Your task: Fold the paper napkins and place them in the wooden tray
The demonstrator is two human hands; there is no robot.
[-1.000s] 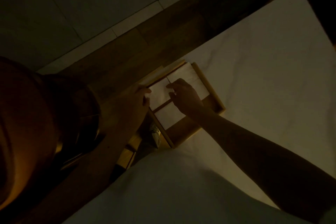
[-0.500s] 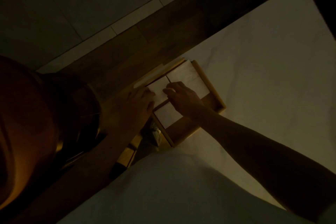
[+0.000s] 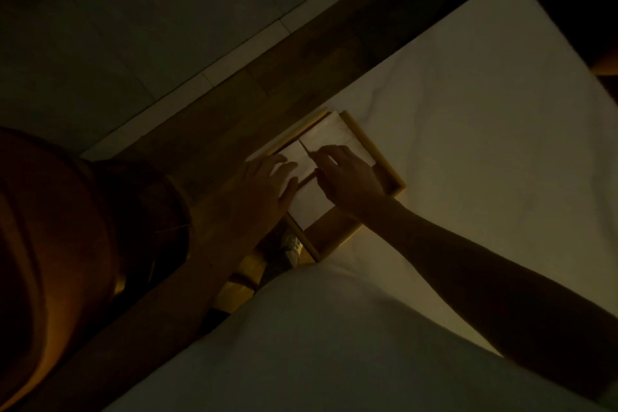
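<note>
The wooden tray (image 3: 388,169) lies on a bed (image 3: 485,130), at the bed's edge beside a strip of wooden floor (image 3: 301,77). Folded napkins (image 3: 337,137) lie inside the tray, side by side in its compartments. The left hand (image 3: 264,191) rests flat on the napkins at the tray's left side. The right hand (image 3: 351,177) is over the middle, fingertips on the napkins. A pillow (image 3: 334,344) lies nearer the person, just beside the tray.

Single head view, tilted, looking down, close over tray (image 3: 388,170)
</note>
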